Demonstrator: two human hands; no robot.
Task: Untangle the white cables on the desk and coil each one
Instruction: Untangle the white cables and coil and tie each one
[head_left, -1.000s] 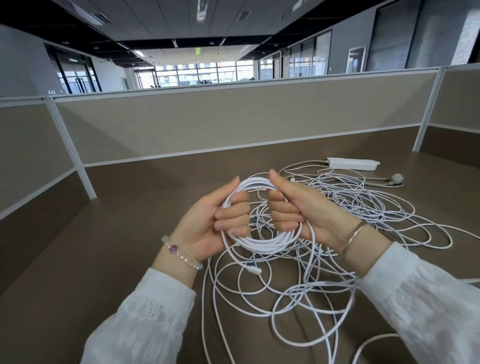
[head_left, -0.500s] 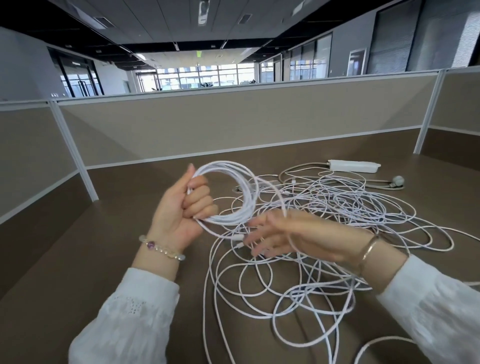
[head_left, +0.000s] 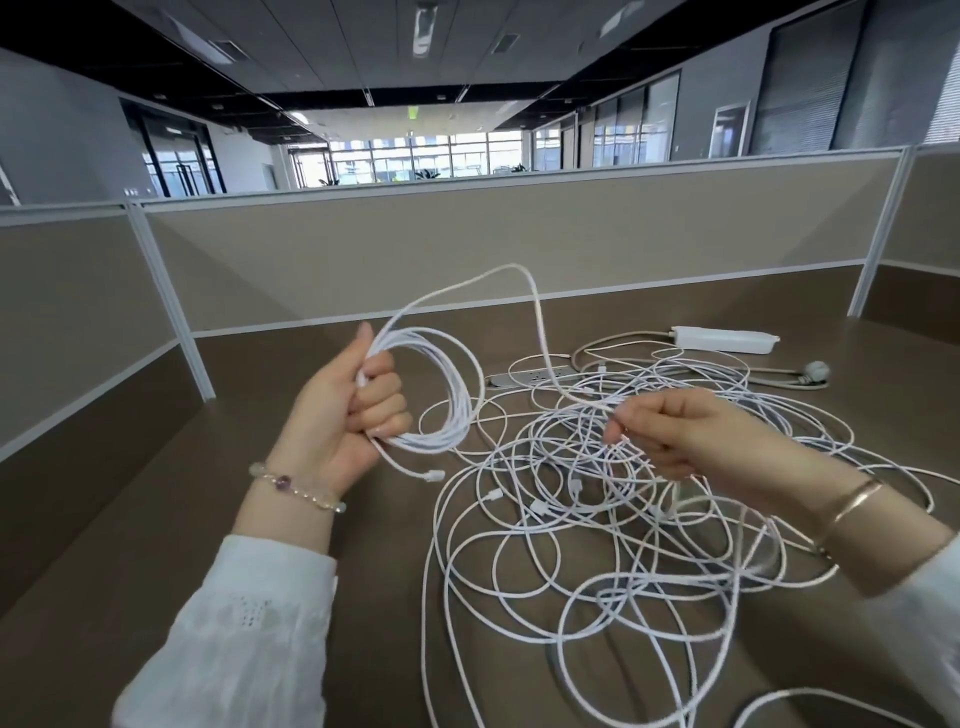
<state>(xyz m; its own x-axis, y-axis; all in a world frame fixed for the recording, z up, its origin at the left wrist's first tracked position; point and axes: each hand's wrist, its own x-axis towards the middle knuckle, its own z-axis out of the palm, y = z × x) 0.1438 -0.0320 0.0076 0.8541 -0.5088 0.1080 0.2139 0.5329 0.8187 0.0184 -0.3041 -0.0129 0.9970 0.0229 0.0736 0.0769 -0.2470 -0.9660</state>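
Observation:
My left hand (head_left: 347, 410) grips a coil of white cable (head_left: 451, 395), held upright above the brown desk (head_left: 130, 519). A short end with a plug (head_left: 432, 474) hangs from the coil's bottom. One strand arches up from the coil and runs down to my right hand (head_left: 685, 436), which pinches it between thumb and fingers. Below and behind my right hand a tangle of white cables (head_left: 587, 561) spreads over the desk in many overlapping loops.
A white power strip (head_left: 724, 339) and a grey plug (head_left: 815, 370) lie at the back right of the desk. A flat desk socket panel (head_left: 530, 375) sits behind the tangle. Beige partition walls (head_left: 467, 249) bound the desk at the back and sides.
My left hand has carried the coil left and my hands have moved apart. My right hand let go of the coil and now pinches the strand that leaves it.

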